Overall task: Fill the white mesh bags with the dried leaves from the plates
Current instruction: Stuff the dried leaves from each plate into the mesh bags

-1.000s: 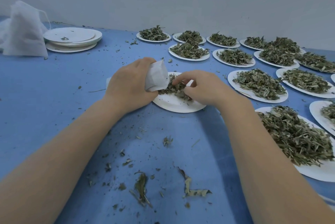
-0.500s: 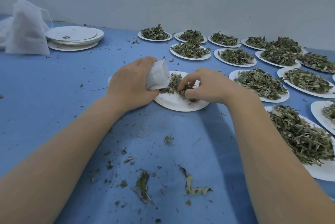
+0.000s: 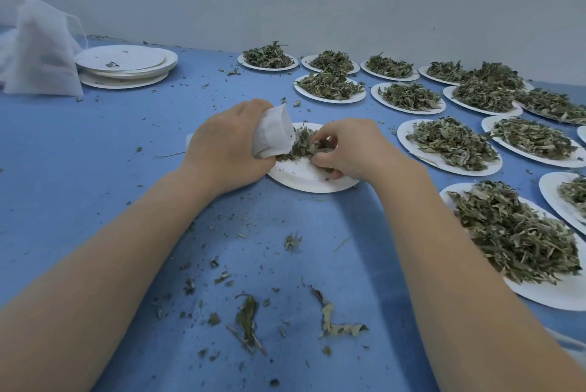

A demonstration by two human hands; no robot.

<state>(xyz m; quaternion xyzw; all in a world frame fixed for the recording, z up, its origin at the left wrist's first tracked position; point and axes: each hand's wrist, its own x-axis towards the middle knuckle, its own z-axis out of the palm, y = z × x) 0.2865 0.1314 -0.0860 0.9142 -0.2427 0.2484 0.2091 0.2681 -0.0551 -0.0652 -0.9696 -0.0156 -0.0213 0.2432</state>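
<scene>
My left hand (image 3: 226,144) grips a small white mesh bag (image 3: 273,133) over the left edge of a white plate (image 3: 304,179) at the table's middle. The bag's mouth faces right, against a small heap of dried leaves (image 3: 299,145) on that plate. My right hand (image 3: 352,149) has its fingers curled round a pinch of those leaves, right beside the bag's mouth. The near half of the plate is bare.
Several white plates heaped with dried leaves (image 3: 453,144) fill the right and back of the blue table (image 3: 95,169). A stack of bare plates (image 3: 126,65) and a pile of white mesh bags (image 3: 38,52) sit at the far left. Loose leaf bits (image 3: 247,318) lie near me.
My right hand has slid left across the plate, gathering the leaves toward the bag's mouth. My left hand and the bag have stayed where they were.
</scene>
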